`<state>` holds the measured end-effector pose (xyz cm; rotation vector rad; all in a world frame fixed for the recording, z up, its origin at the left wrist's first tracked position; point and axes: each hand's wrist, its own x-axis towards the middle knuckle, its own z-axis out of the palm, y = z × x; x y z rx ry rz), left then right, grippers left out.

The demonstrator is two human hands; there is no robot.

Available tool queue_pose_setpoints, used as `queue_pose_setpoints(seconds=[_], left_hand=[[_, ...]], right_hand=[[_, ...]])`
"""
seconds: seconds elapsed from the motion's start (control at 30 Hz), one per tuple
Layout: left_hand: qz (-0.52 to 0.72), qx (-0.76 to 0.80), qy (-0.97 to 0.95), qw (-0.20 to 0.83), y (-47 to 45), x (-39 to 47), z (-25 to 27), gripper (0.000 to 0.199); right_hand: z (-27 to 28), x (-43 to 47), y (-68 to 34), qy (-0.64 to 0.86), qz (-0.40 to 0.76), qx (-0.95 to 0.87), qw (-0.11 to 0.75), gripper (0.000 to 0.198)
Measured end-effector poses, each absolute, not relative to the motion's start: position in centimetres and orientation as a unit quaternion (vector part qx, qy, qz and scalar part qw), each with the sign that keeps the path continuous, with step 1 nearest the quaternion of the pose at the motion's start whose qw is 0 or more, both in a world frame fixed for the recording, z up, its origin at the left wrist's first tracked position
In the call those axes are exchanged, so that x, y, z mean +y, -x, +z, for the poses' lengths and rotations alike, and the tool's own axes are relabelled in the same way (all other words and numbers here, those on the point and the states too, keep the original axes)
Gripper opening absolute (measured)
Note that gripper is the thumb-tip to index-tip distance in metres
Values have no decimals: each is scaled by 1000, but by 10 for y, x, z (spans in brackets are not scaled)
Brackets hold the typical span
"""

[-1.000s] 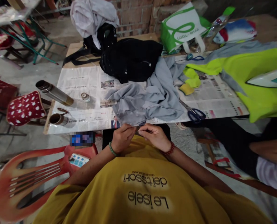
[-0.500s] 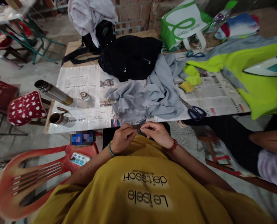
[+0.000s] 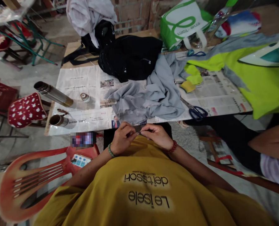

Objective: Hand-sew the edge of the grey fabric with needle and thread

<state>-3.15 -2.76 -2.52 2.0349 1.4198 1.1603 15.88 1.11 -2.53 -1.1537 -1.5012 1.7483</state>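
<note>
Both hands meet in front of my body, just below the table's near edge. My left hand (image 3: 123,138), with a green bead bracelet, pinches something small and thin. From the other side my right hand (image 3: 158,135), wearing a red bead bracelet, pinches at the same spot with thumb and index finger. A small dark sliver shows between the fingertips, too small to name. Beyond the hands, a crumpled grey cloth (image 3: 139,100) lies on the newspaper-covered table (image 3: 85,78). Right of the cloth lies a pair of scissors (image 3: 197,112) with dark blue handles.
A steel thermos (image 3: 56,94), its lid (image 3: 84,97) and a cup (image 3: 58,120) stand at the left. Behind the cloth sit a black bag (image 3: 130,58) and a green-white bag (image 3: 181,25). An iron (image 3: 268,55) rests on yellow-grey fabric (image 3: 268,84). Another person's arm (image 3: 271,142) is at right.
My fingertips have drawn slightly closer together around the small thin thing. At the far right, the iron has shifted to the left over the yellow-grey fabric.
</note>
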Motion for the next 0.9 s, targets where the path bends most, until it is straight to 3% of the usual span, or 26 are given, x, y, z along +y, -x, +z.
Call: queue_pose_setpoints(seconds=[0.17, 0.43, 0.9], left_hand=[[423, 513, -701, 259, 31, -26, -24, 12], [433, 527, -579, 447, 24, -31, -27, 11], [490, 577, -367, 541, 18, -30, -26, 22]], right_hand=[[-30, 10, -159, 433, 649, -562, 275, 27], [-33, 5, -156, 436, 706, -499, 250, 34], [-37, 0, -153, 444, 721, -466, 256, 35]])
